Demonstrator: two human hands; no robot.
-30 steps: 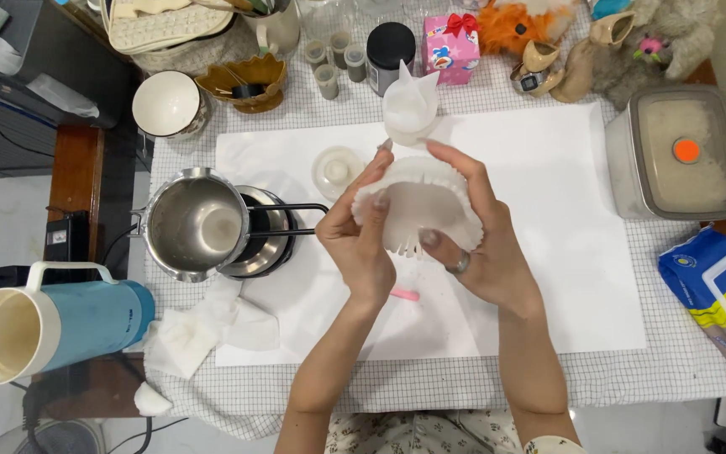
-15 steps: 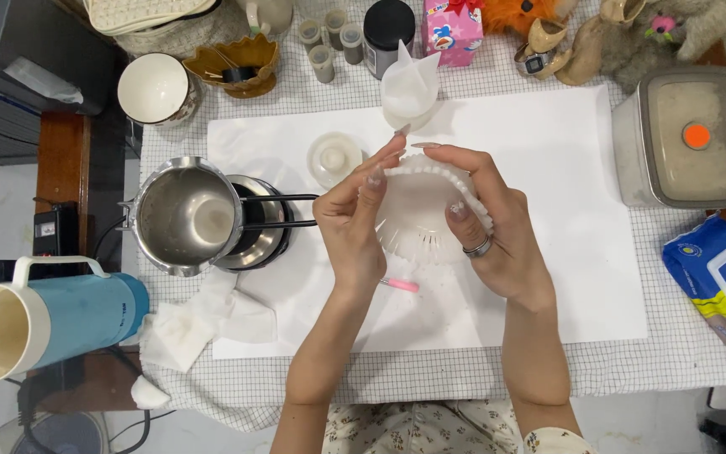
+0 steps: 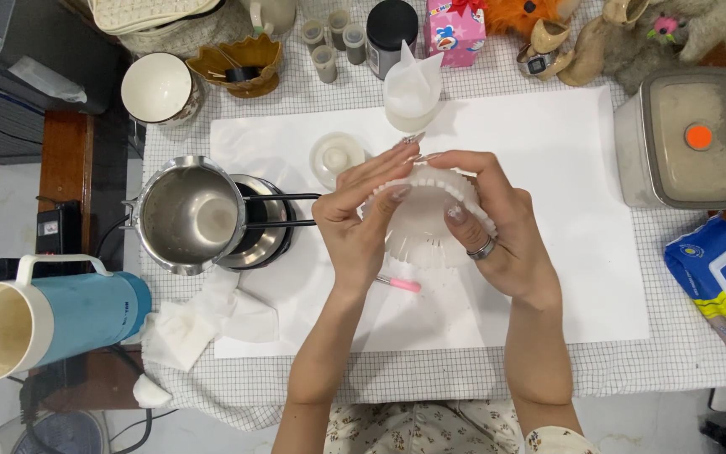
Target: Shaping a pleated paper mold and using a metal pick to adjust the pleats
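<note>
Both hands' grip [image 3: 355, 227] [image 3: 497, 235] cups a white ribbed translucent mould [image 3: 422, 223]

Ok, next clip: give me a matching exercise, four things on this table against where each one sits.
Things:
1. white fluted mould
2. steel pot
3. blue jug
4. lidded clear container

Places:
A. far right of the table
B. on the small burner
C. between left hand and right hand
D. lying at the table's left edge

Pairs: 1-C, 2-B, 3-D, 4-A
</note>
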